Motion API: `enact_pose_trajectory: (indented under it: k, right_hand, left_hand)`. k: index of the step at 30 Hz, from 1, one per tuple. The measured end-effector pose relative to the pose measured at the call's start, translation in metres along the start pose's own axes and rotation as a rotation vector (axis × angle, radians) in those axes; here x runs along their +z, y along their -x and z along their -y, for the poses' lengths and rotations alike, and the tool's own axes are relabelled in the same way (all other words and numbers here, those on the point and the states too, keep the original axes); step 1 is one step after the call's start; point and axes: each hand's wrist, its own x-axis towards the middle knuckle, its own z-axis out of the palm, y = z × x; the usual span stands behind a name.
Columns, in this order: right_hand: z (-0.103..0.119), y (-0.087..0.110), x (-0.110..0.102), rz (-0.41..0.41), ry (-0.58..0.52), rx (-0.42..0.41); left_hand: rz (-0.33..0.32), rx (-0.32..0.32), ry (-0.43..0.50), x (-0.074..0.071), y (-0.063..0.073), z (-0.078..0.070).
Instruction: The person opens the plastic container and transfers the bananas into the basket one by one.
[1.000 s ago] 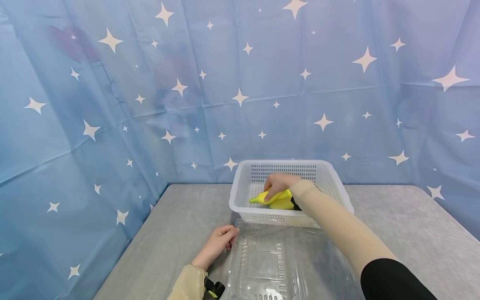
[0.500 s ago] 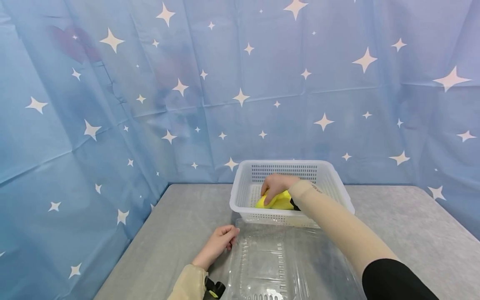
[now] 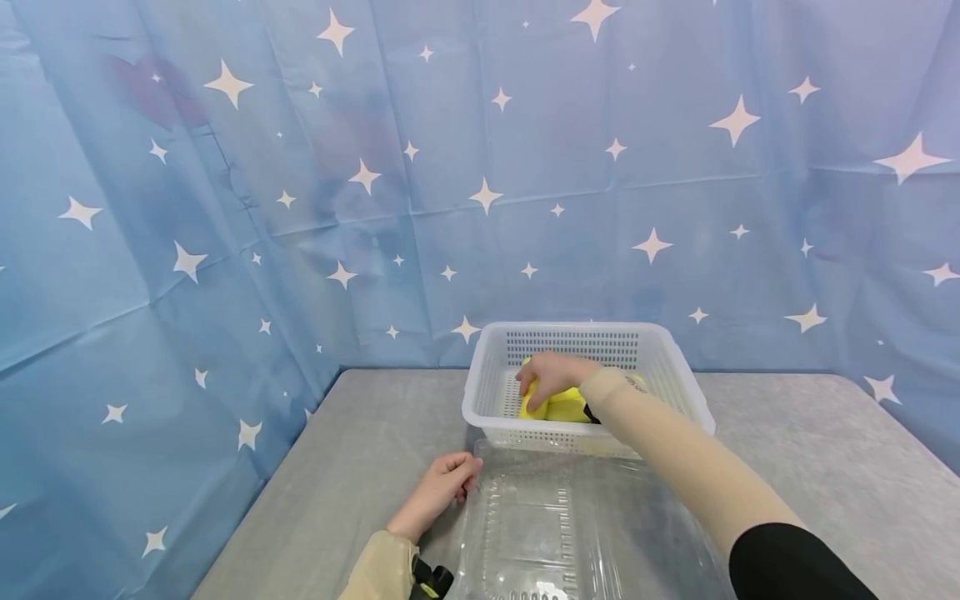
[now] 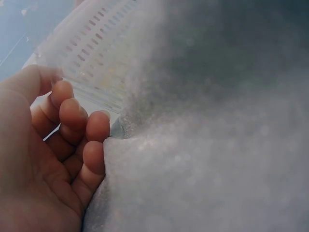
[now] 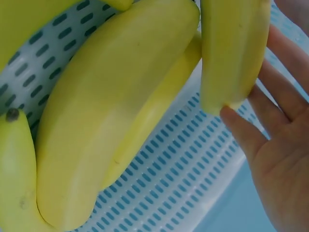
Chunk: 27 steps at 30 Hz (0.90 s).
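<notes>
Inside a white slotted plastic basket (image 3: 480, 371), my right hand (image 3: 557, 375) holds a yellow banana (image 5: 235, 53). The right wrist view has the banana hanging end-down at upper right, the fingers (image 5: 277, 94) along its side. More bananas (image 5: 116, 101) lie to its left in the basket, one with a dark tip. My left hand (image 3: 441, 485) pinches the far left corner of a clear plastic clamshell container (image 3: 527, 533), which lies lid-spread in front of the basket. In the left wrist view, thumb and forefinger meet at its thin clear edge, the other fingers curled.
Both the basket and the container stand on a grey table (image 3: 360, 450). A blue curtain (image 3: 420, 225) with white stars hangs behind the table and along its left side. My right forearm crosses above the container's right half.
My right hand has shifted slightly left inside the basket and turned the banana from lying crosswise to pointing away from me. The left hand keeps its place at the container's corner.
</notes>
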Motion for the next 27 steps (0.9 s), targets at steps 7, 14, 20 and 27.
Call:
enact_pose_trajectory:
  k: [7,14,20,27]
  right_hand:
    - [-0.002,0.001,0.0,-0.035,-0.017,-0.007]
    - [-0.003,0.004,-0.003,-0.04,-0.036,0.024]
    - [-0.006,0.009,-0.009,-0.054,-0.036,0.009]
    - [-0.01,0.016,-0.025,-0.063,-0.049,0.008]
  left_hand:
    - [-0.008,-0.021,0.005,0.0,-0.002,0.006]
    - [-0.005,-0.011,-0.007,0.002,0.006,-0.013]
    - [0.002,0.008,0.004,0.004,0.013,-0.028]
    - [-0.013,-0.008,-0.014,0.003,0.013,-0.024]
